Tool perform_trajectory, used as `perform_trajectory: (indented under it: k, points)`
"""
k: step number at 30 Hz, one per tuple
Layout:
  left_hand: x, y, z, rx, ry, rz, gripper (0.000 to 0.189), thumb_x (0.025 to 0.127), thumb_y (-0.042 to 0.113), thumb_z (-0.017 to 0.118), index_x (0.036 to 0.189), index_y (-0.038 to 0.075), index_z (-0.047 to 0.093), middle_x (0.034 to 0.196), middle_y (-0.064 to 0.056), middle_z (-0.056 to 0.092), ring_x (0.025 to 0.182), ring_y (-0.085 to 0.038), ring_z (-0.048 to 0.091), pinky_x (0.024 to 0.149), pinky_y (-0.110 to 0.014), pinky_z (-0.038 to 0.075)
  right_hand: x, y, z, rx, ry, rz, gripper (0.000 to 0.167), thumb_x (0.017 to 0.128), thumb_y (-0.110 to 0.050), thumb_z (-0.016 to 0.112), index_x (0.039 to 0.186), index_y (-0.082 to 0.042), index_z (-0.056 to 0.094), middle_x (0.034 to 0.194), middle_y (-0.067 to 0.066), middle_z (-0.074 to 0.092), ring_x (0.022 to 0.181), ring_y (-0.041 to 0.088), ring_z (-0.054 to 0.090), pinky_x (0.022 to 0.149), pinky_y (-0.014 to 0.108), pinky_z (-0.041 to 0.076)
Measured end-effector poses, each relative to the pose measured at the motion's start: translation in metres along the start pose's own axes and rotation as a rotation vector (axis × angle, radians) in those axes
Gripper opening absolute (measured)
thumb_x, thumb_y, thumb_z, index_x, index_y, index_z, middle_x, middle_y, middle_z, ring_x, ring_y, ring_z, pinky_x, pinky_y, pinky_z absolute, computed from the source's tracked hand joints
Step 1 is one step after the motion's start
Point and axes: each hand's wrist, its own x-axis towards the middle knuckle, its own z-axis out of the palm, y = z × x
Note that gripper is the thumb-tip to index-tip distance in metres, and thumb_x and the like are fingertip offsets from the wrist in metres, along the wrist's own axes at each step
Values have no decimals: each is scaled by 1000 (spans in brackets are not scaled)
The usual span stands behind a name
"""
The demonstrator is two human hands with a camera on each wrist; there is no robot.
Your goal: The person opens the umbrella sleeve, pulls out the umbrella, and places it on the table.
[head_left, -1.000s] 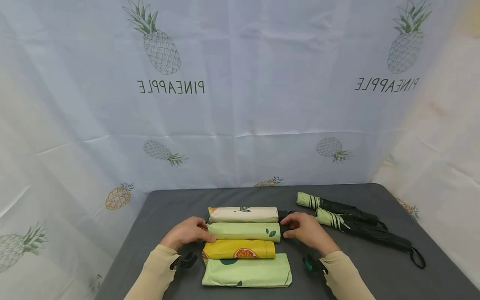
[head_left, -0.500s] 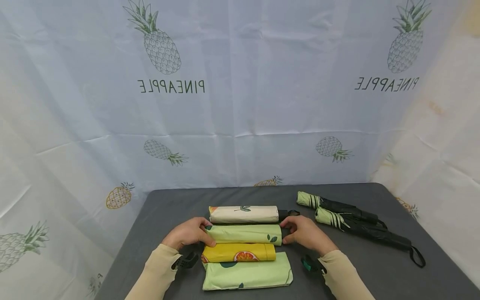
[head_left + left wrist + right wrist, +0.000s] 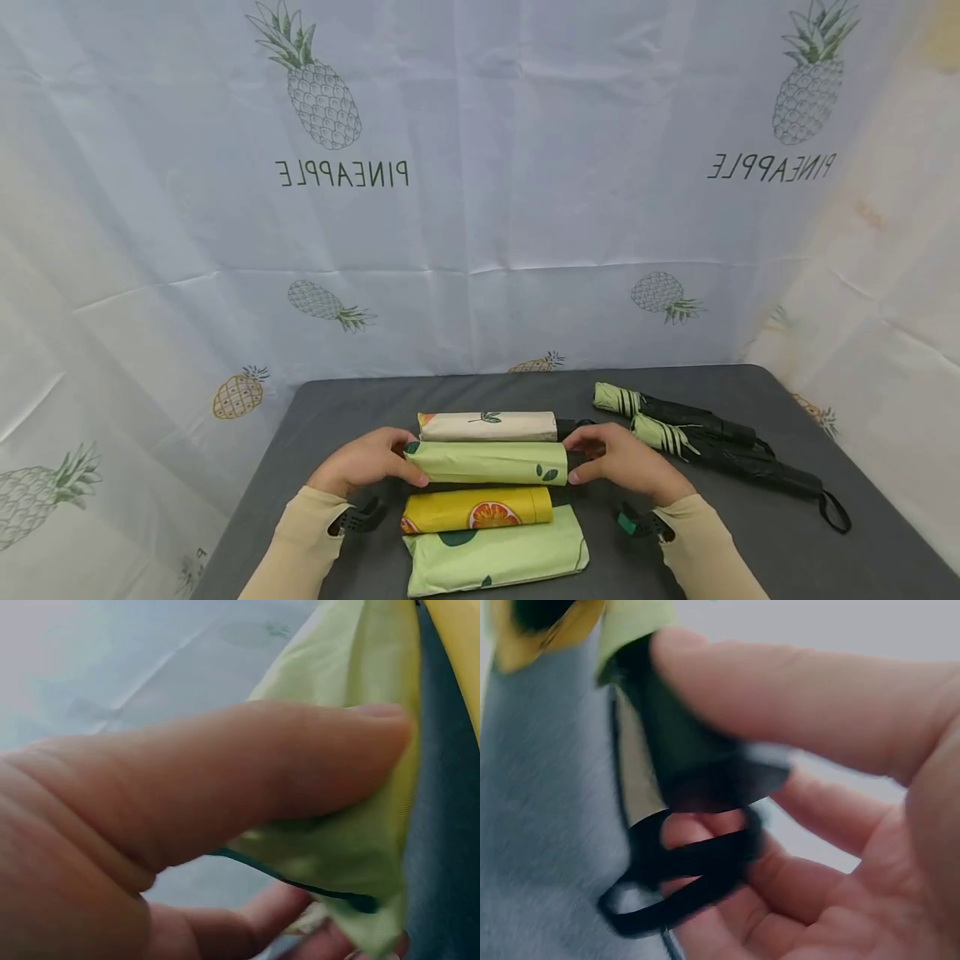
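Note:
A folding umbrella in a light green leaf-print sleeve (image 3: 487,463) spans both hands in the head view. My left hand (image 3: 369,460) pinches its left end, the thumb lying along the near side of the green cloth (image 3: 322,855) in the left wrist view. At the other end my right hand (image 3: 626,461) holds the black handle (image 3: 697,750), thumb on top. A black wrist strap (image 3: 690,870) hangs from that handle near the curled fingers. Behind lies a cream umbrella (image 3: 487,427); in front is a yellow bundle (image 3: 480,510) with an orange-slice print.
Closest to me, a pale green leaf-print bundle (image 3: 498,557) lies slightly askew, touching the yellow one. Two black umbrellas with green ends (image 3: 675,412) (image 3: 757,471) lie slanting at the right of the grey table (image 3: 330,417). A pineapple-print curtain (image 3: 480,208) hangs behind.
The green umbrella has come away from the yellow bundle, leaving a dark gap, and both hands have moved with it. The yellow and front bundles have slid slightly toward me, the front one turning a little.

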Motion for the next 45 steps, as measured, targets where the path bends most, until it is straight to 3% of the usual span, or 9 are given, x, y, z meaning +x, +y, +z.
perform_trajectory:
  k: [6, 9, 11, 14, 19, 30, 37, 45]
  points:
    - [-2, 1, -6, -184, -42, 90, 56, 95, 20, 84, 138, -2, 55, 117, -8, 72, 107, -21, 70, 101, -45, 60, -2, -6, -9, 227, 53, -18, 52, 93, -23, 87, 138, -5, 69, 144, 17, 65, 131, 28, 64, 98, 40, 62]
    - [-2, 1, -7, -314, -66, 126, 62, 98, 14, 81, 147, -3, 47, 127, -11, 70, 115, -22, 71, 107, -47, 60, -3, -9, -11, 284, 84, -35, 55, 95, -22, 85, 142, -1, 66, 143, 16, 65, 122, 23, 66, 91, 37, 61]
    - [-2, 3, -6, -351, -64, 146, 67, 99, 13, 80, 155, 0, 45, 131, -12, 69, 118, -23, 70, 109, -46, 60, -4, -10, -11, 317, 89, -41, 56, 97, -21, 83, 145, 1, 63, 137, 13, 69, 114, 19, 70, 88, 36, 61]
    - [-2, 6, -3, -344, -43, 169, 70, 99, 13, 80, 160, 7, 48, 133, -12, 69, 119, -24, 70, 108, -44, 61, -6, -12, -12, 367, 75, -45, 57, 102, -19, 78, 149, 5, 59, 127, 7, 74, 105, 15, 76, 90, 36, 62]
    - [-2, 13, 2, -327, 10, 198, 61, 99, 17, 81, 155, 8, 58, 136, -10, 70, 119, -25, 72, 108, -47, 62, -8, -16, -14, 440, 76, -43, 55, 105, -18, 72, 152, 5, 55, 123, 0, 74, 108, 13, 77, 99, 37, 64]
    - [-6, 23, 6, -297, 107, 192, 65, 95, 22, 86, 154, 14, 61, 132, -9, 71, 113, -25, 73, 106, -58, 61, -7, -19, -12, 464, 119, -32, 55, 106, -22, 72, 151, 5, 57, 115, -7, 77, 103, 11, 77, 91, 33, 63]
    - [-5, 25, 7, -298, 90, 203, 63, 96, 23, 85, 154, 14, 61, 135, -11, 70, 115, -27, 74, 108, -58, 61, -9, -14, -13, 507, 163, -18, 46, 106, -18, 71, 147, 1, 63, 111, -8, 78, 100, 12, 77, 91, 34, 65]
    - [-5, 24, 5, -314, 90, 189, 62, 96, 22, 85, 153, 13, 61, 135, -12, 70, 116, -25, 73, 108, -54, 62, -9, -14, -15, 524, 196, -14, 43, 106, -19, 72, 144, 0, 67, 119, -7, 75, 105, 12, 78, 97, 33, 66]
